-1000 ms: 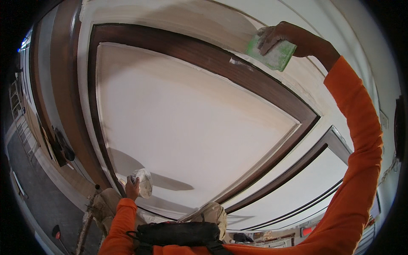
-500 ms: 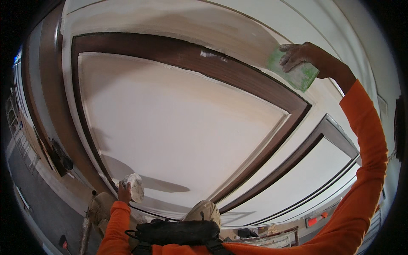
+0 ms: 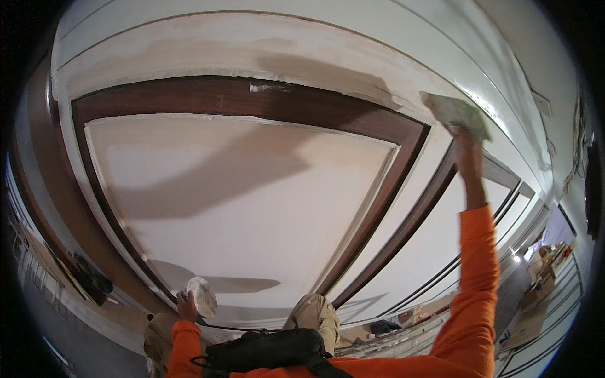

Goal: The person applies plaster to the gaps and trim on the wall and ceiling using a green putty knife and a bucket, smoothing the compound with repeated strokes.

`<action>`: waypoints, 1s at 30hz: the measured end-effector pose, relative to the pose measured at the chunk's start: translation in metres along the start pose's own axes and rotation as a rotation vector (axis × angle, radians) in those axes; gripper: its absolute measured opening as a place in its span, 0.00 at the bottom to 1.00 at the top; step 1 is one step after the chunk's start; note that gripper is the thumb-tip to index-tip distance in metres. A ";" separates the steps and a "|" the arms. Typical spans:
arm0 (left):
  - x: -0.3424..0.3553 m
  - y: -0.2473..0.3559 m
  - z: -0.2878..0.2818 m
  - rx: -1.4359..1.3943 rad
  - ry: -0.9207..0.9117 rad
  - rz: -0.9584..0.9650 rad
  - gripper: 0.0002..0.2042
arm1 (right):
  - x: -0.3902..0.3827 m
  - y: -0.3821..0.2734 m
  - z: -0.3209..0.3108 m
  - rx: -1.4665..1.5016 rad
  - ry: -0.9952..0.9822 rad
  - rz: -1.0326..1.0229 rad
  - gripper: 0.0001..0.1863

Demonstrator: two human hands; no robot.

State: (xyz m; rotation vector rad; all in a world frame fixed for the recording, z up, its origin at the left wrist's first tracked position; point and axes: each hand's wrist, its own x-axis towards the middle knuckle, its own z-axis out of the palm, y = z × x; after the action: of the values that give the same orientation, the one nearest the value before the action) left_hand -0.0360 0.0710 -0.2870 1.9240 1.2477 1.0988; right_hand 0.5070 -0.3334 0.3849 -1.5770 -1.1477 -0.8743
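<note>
My right hand (image 3: 465, 140) is raised at the upper right, closed on a thin, flat green sheet (image 3: 455, 112) with pale smears. The sheet is held up at the pale wall surface beside the top right corner of a dark brown frame (image 3: 220, 93); whether it touches there I cannot tell. Low on the left, my left hand (image 3: 186, 307) grips a round, whitish, disc-like thing (image 3: 203, 297) by its edge, in front of the lower left of the white panel (image 3: 252, 189). My fingers on the green sheet are partly hidden.
A second, narrower dark frame (image 3: 409, 246) stands to the right. Brown vertical trim (image 3: 60, 183) runs along the left. A black pouch (image 3: 268, 351) hangs at my front, above my khaki-clad knee (image 3: 315, 318). Cardboard (image 3: 526, 318) and clutter lie on the floor at the lower right.
My view has shifted. My right arm has straightened, and the green sheet has turned, with my hand now below it. My left hand keeps hold of the round whitish thing.
</note>
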 end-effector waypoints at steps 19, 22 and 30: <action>-0.002 0.024 -0.007 -0.206 -0.011 -0.144 0.23 | -0.036 -0.030 0.090 -0.160 -0.157 -0.445 0.33; -0.002 0.015 -0.004 -0.232 0.027 -0.149 0.22 | -0.022 -0.041 0.053 -0.050 -0.278 -0.312 0.30; 0.000 0.036 0.001 -0.086 0.026 -0.152 0.24 | 0.124 -0.152 0.098 -0.166 -0.674 -1.072 0.22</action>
State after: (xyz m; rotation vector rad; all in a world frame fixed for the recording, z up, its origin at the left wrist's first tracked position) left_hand -0.0194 0.0570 -0.2579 1.7263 1.3158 1.0841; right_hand 0.4005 -0.1924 0.5143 -1.3552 -2.5777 -1.1300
